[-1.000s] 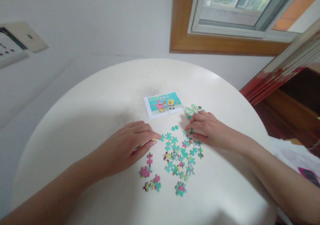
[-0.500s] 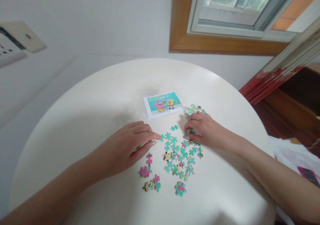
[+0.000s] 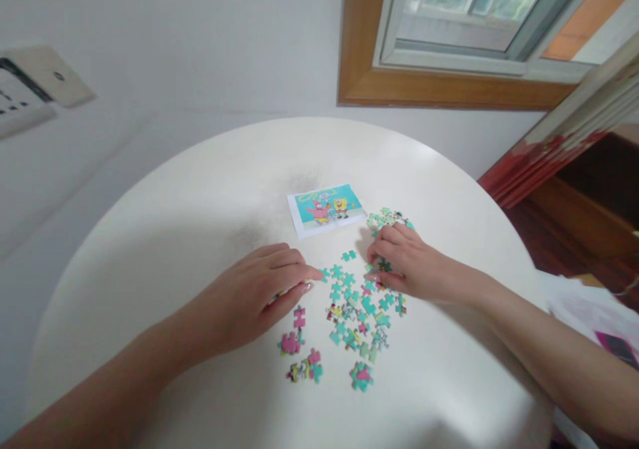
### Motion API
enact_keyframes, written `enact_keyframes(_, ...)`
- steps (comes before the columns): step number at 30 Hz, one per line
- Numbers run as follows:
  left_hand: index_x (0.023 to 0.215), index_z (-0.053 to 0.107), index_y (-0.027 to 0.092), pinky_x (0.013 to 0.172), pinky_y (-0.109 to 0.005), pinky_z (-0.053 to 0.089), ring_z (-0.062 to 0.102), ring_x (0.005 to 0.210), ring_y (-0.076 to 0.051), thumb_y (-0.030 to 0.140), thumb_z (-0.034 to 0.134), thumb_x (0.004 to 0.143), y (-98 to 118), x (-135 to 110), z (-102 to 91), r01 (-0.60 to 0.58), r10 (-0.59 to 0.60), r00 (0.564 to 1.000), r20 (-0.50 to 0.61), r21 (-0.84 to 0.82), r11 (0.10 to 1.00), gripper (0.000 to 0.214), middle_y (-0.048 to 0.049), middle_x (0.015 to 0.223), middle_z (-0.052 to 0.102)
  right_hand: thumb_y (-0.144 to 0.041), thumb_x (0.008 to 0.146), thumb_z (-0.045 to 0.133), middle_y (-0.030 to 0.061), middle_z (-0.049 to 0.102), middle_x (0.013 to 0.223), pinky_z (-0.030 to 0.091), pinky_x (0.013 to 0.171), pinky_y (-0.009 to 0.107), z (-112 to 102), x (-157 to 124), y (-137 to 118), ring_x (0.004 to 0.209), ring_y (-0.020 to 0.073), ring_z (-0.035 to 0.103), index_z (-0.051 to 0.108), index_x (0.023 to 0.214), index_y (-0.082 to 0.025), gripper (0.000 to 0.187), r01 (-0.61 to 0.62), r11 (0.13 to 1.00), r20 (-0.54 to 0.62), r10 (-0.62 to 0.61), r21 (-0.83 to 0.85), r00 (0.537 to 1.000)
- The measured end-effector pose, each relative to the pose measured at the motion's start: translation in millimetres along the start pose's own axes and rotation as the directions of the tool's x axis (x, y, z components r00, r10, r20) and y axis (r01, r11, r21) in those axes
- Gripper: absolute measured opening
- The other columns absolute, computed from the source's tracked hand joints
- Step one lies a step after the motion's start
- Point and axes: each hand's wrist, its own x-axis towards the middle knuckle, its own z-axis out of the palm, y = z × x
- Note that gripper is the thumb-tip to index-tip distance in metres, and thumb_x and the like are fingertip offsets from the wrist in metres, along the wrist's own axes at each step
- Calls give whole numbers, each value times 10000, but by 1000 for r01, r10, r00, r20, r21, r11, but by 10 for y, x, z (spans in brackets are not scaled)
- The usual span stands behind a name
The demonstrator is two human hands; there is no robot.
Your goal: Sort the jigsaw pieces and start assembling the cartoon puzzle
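No text or number can be read (the printed card [image 3: 327,208] included).

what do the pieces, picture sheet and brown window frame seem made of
Pieces: probably cardboard, printed, fairly matt; flat with knobbed edges. Sheet: likely paper, matt; thin with a plain white margin. Frame: apparently wood or wood-look trim, smooth satin; brown, faintly streaked.

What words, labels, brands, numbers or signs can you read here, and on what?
None can be read.
Picture card: yellow squiggle, too small to tell whether it's lettering.
Puzzle pieces: nothing readable.
Wall socket: nothing readable.
Dark, pink-edged thing at right: too blurred.
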Motion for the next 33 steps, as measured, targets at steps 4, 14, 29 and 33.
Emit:
enact_keyframes(4, 1129, 669, 210, 896, -327, 444, 613, 977, -195, 209, 439, 1006, 6, 1, -11, 17, -16, 1000, 16, -11, 1000, 261, -40, 1006, 688, -348, 953, 566, 110, 569, 1032, 404, 872, 419, 54, 13, -4, 967, 266, 489, 620, 1029, -169, 201, 20, 999, -12, -21, -33, 1000)
enact_keyframes(14, 1115, 679, 193, 897, -334, 430, 602, 967, -204, 192, 435, 1004, 23, 14, 39, -15, 16, 999, 40, -24, 1000, 268, -55, 984, 685, -333, 962, 548, 122, 582, 1024, 396, 913, 417, 106, 78, -92, 1000, 269, 507, 593, 1005, -166, 178, -7, 1000, -59, 7, 6, 998)
enact_keyframes(29, 1098, 683, 196, 871, -324, 442, 603, 939, -199, 180, 451, 990, 18, 29, 57, -16, 16, 999, 34, -25, 1000, 256, -54, 958, 679, -200, 884, 635, 38, 650, 885, 396, 853, 357, 70, 129, -68, 896, 203, 575, 589, 914, -200, 55, 10, 981, -111, 12, 192, 994)
enact_keyframes(33, 1105, 683, 196, 871, -328, 448, 606, 945, -200, 178, 453, 986, 7, 27, 55, -12, 12, 999, 30, -26, 1000, 259, -57, 972, 684, -210, 887, 608, 9, 652, 807, 436, 789, 326, 61, 142, -55, 776, 158, 589, 588, 906, -215, 28, -17, 961, -185, 71, 276, 980)
